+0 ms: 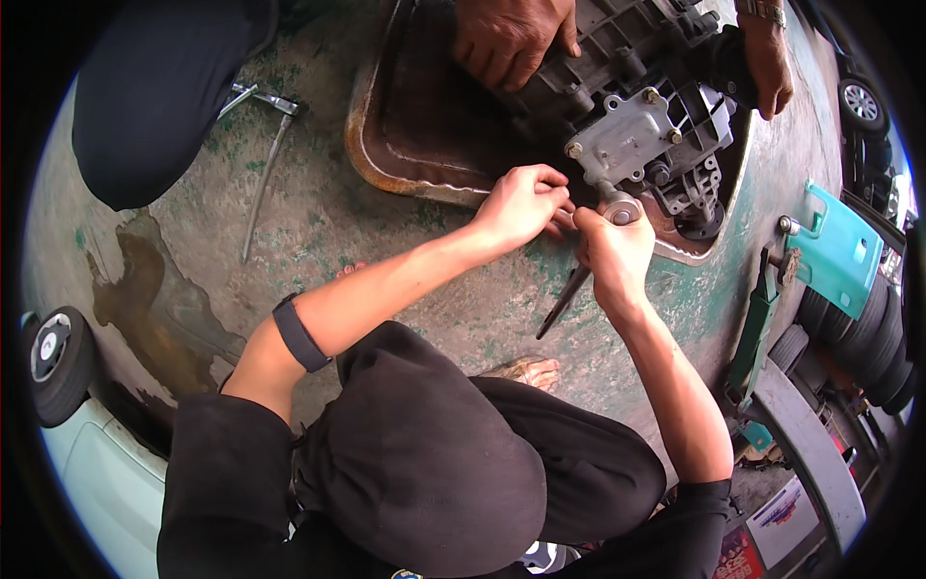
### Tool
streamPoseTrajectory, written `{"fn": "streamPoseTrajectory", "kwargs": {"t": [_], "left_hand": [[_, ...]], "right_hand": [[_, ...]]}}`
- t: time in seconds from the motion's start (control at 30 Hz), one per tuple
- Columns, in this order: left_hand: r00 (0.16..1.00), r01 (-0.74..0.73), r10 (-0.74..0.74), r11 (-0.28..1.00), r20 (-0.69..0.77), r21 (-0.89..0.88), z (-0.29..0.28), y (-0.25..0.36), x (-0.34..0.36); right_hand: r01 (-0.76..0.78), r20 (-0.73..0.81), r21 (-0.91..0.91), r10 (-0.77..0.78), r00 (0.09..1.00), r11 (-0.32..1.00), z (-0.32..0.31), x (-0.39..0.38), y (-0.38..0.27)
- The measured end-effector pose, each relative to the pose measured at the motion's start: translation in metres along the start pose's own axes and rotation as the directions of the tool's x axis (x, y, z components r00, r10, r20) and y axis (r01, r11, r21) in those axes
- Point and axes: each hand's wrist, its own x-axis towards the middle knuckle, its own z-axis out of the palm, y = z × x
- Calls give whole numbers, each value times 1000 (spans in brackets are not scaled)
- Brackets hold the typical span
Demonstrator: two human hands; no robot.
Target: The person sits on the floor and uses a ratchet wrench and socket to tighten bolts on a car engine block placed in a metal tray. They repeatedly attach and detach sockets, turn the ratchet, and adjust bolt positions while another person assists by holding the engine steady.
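My right hand (614,251) is wrapped round a ratchet wrench (625,211) near its round head. The dark handle slants down and left below the fist. The socket end meets a bolt position at the lower corner of a grey metal cover plate (627,135), which is fixed to a gearbox-like metal housing (709,130). Close beside the right fist is my left hand (526,206), its fingers loosely bent and apart, with nothing visible in them; some fingertips are hidden near the wrench. Several brass-coloured bolts (651,96) stand on the plate.
The housing sits in a rusty tray (371,154). Another person's hands (511,39) rest on it from the far side. A wrench with a long handle (265,183) lies on the floor, left, near a wet patch (154,299). Turquoise panels (839,246) and tyres (868,333) stand right.
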Motion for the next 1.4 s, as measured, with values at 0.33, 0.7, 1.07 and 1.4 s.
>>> {"fn": "streamPoseTrajectory", "kwargs": {"t": [0.33,0.7,1.07,1.4], "left_hand": [[967,255,-225,814,120,-522,22,3,19],[971,233,-216,753,103,-616,25,-7,20],[971,214,-231,746,56,-631,25,-10,23],[973,218,-216,752,80,-622,25,-6,23]], "right_hand": [[531,373,-690,-387,843,492,-35,22,-19],[511,399,-668,-320,859,541,-37,27,-22],[241,74,-397,-232,970,886,-10,8,-4],[487,278,-564,-402,872,667,-27,17,-17]]}}
